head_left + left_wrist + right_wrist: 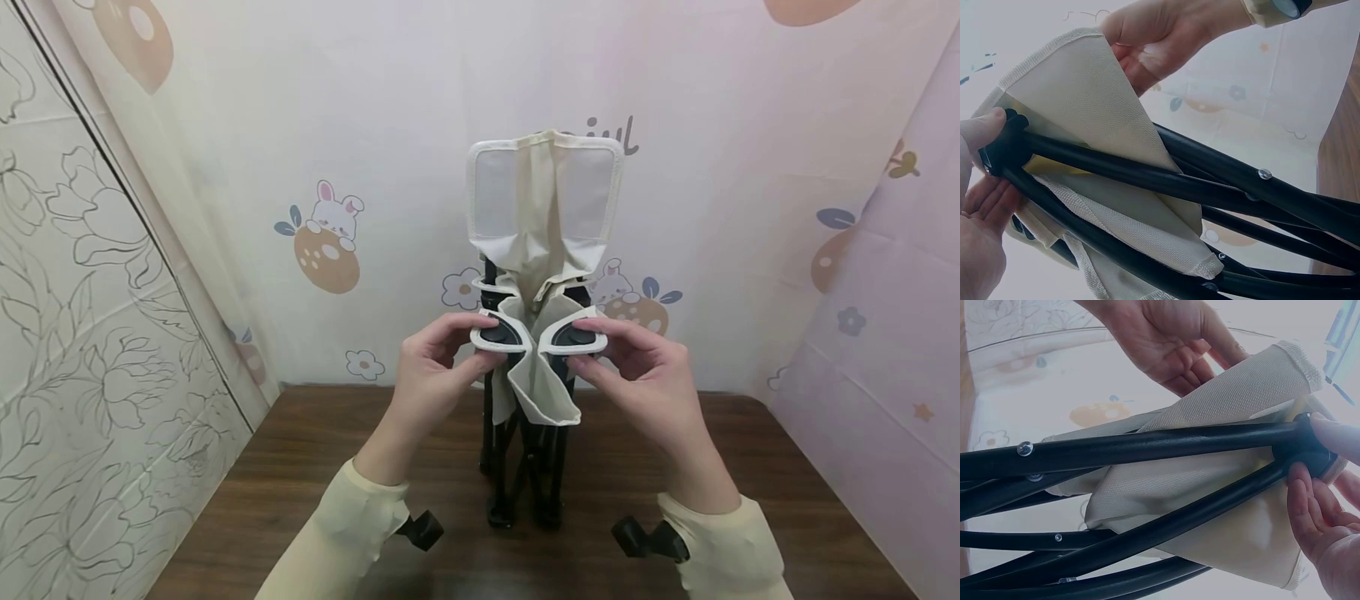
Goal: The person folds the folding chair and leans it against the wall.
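A small folding chair with cream fabric [551, 392] and a black tube frame [557, 475] stands partly folded on the table, its seat creased down the middle. My left hand [435, 367] pinches the near left seat corner between thumb and fingers. On the other side, my right hand [645, 375] pinches the near right corner the same way. Up close, the left wrist view shows a black corner joint [1007, 147] in the left hand's grip. Another black joint [1304, 447] sits between the right thumb and fingers. The backrest [546, 192] rises behind the seat.
The brown wooden table [315, 467] carries the chair's feet. Behind it hangs a pale curtain [405, 125] with rabbit and fruit prints. A panel with flower line drawings [97, 333] stands at the left. Riveted crossing tubes [1266, 175] run below the seat.
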Demonstrator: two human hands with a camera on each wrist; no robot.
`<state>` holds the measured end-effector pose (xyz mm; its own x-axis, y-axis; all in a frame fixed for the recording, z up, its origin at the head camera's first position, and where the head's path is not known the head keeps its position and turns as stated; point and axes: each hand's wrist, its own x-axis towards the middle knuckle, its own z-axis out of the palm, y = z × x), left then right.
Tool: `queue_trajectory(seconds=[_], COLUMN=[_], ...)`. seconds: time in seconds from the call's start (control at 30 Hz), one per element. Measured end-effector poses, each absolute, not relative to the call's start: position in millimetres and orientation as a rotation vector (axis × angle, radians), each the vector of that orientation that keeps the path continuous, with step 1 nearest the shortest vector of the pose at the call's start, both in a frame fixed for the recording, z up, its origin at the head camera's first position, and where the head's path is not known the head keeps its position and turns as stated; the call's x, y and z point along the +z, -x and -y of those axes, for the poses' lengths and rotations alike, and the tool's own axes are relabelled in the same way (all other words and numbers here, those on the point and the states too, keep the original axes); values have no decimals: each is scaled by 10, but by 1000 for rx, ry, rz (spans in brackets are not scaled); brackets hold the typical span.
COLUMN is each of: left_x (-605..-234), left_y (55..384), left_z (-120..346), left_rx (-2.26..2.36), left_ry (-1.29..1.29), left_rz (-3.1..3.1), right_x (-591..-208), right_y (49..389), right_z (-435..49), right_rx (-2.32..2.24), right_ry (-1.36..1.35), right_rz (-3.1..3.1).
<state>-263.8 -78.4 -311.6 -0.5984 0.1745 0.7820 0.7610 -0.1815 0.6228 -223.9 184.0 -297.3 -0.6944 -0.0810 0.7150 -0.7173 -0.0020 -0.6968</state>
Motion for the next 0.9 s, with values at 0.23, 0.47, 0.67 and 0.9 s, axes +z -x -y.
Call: queue_trajectory(seconds=[0.23,0.47,0.67,0.9], left_x=[-3114,-3109,-3103,-3095], left_y=[2652,2670,2679,2683], left_z=[761,737,716,687], left_rx=[-1831,-1830,-1840,-1857], left_ry=[1082,1101,1107,1119], left_rz=[1647,1618,1611,1599], right_x=[-2971,-2971,-2969,-2958], right_y=[2259,2276,2288,2311], right_z=[-1800,-1789,-1796,-1757], right_rx=[1767,1769,1738,1740], right_ry=[-862,-873,-860,-849], right_rz=[1760,1772,1824,1837])
